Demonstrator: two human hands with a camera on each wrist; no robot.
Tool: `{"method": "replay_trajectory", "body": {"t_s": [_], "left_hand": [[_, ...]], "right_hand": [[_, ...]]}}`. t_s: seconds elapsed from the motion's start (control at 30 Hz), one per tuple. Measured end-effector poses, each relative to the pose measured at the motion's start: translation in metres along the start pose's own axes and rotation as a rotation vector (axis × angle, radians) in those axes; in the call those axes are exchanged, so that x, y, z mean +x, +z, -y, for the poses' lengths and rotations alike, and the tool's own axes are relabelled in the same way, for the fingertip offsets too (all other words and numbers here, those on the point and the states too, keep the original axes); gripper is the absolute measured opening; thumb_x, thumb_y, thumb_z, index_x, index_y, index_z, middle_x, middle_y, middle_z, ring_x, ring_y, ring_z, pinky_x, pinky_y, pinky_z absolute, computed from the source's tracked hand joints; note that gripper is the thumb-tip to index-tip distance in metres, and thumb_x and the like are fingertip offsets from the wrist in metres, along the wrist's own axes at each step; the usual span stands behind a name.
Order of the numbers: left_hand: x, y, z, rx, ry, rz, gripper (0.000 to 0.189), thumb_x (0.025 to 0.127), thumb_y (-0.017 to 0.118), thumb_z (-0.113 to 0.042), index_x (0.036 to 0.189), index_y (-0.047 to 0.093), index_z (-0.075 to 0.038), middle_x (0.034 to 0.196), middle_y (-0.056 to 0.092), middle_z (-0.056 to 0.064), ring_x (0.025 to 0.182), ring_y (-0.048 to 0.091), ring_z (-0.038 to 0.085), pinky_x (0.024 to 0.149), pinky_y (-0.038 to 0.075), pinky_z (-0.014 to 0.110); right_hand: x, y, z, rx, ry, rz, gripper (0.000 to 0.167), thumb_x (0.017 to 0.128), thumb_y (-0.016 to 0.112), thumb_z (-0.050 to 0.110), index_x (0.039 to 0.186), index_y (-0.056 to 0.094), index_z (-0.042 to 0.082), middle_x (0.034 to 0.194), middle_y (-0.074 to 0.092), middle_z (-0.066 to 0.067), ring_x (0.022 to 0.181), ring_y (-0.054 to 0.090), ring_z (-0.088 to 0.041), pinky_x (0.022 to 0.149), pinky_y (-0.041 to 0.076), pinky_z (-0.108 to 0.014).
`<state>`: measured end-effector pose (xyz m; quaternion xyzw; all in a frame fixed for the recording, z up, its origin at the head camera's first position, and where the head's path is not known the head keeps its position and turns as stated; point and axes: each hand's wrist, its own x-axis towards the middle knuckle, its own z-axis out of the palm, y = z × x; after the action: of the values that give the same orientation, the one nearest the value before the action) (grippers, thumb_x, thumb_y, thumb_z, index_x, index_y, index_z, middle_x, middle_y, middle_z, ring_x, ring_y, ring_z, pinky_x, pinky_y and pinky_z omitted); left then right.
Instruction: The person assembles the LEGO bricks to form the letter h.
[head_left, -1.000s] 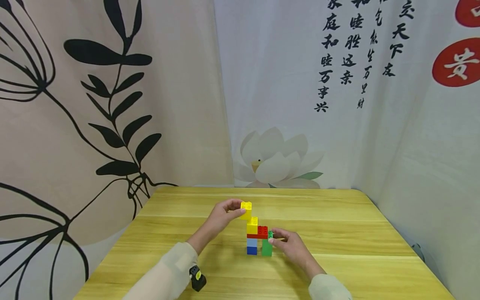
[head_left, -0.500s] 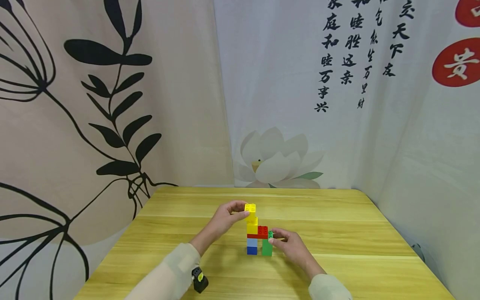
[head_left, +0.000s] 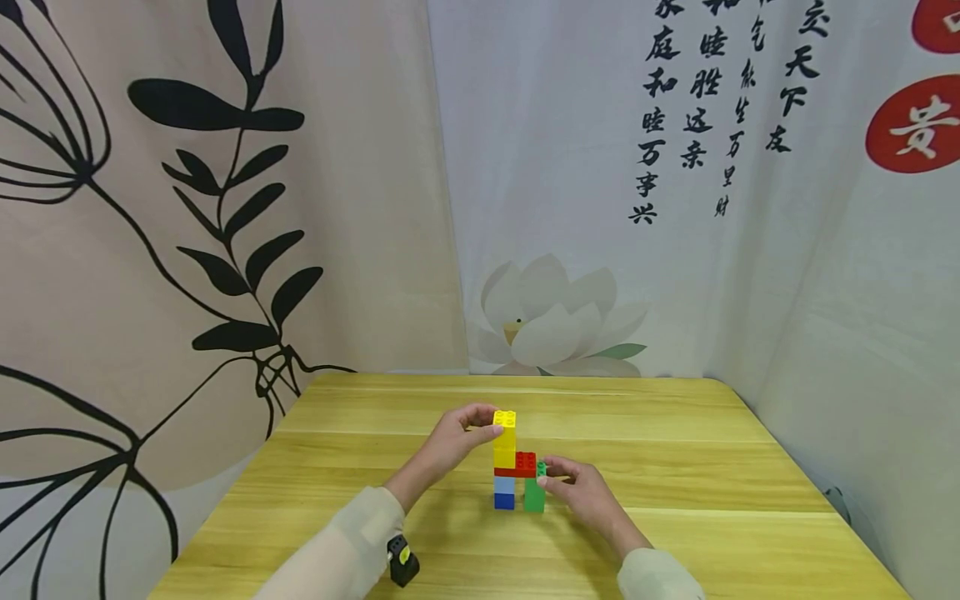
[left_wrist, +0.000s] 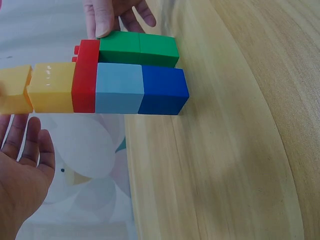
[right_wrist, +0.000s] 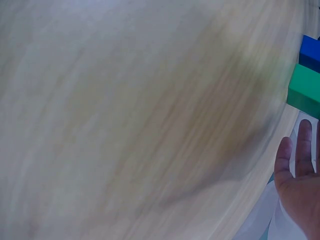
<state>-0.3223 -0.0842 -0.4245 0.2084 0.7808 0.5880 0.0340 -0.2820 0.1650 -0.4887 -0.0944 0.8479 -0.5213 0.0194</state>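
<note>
My left hand [head_left: 457,437] pinches a yellow toy block [head_left: 505,421] between thumb and fingers at the top of a small block structure. In the left wrist view this upper block [left_wrist: 15,90] meets a second yellow block [left_wrist: 52,87], slightly tilted with a thin gap. Below lie a flat red block [left_wrist: 86,75], a light blue block [left_wrist: 120,89] and a dark blue block [left_wrist: 165,90] at the base. Beside the blue column stand two green blocks [left_wrist: 140,47] under the red one's other end. My right hand [head_left: 585,496] holds the upper green block from the right.
The structure stands on a wood-grain table [head_left: 675,433]. A black wrist camera [head_left: 403,560] hangs by the left sleeve. Printed curtains [head_left: 375,208] with plants, a lotus and characters rise behind the table.
My left hand has moved slightly right and down, bringing its yellow block from up and left of the lower yellow block to right on top of it. The right hand has stayed in place.
</note>
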Motion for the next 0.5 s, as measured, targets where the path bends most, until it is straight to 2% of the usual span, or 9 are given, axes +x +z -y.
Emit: {"method": "replay_trajectory", "body": {"t_s": [0.23, 0.4, 0.5], "left_hand": [[0.0012, -0.0003, 0.0021, 0.019, 0.016, -0.001, 0.035, 0.093, 0.071, -0.035, 0.119, 0.067, -0.012, 0.107, 0.065, 0.002, 0.099, 0.057, 0.023, 0.088, 0.05, 0.041], [0.001, 0.0, 0.0028, 0.06, 0.035, 0.005, 0.035, 0.094, 0.069, -0.034, 0.121, 0.066, -0.011, 0.107, 0.065, 0.002, 0.101, 0.058, 0.023, 0.085, 0.05, 0.036], [0.0004, -0.0002, 0.0026, 0.069, 0.025, 0.005, 0.034, 0.094, 0.07, -0.034, 0.121, 0.066, -0.013, 0.107, 0.065, 0.0, 0.101, 0.058, 0.023, 0.085, 0.049, 0.034]], "right_hand": [[0.0003, 0.0003, 0.001, -0.001, 0.007, 0.003, 0.048, 0.094, 0.069, 0.033, 0.134, 0.061, 0.006, 0.119, 0.067, -0.01, 0.102, 0.061, -0.025, 0.083, 0.053, -0.041], [-0.0006, 0.0001, 0.0025, 0.0, 0.013, 0.001, 0.048, 0.094, 0.069, 0.032, 0.134, 0.061, 0.006, 0.118, 0.067, -0.011, 0.101, 0.061, -0.025, 0.081, 0.054, -0.04], [-0.0019, 0.0, 0.0037, 0.006, 0.011, 0.0, 0.048, 0.094, 0.069, 0.031, 0.134, 0.061, 0.005, 0.118, 0.067, -0.012, 0.102, 0.061, -0.026, 0.081, 0.054, -0.041]]}}
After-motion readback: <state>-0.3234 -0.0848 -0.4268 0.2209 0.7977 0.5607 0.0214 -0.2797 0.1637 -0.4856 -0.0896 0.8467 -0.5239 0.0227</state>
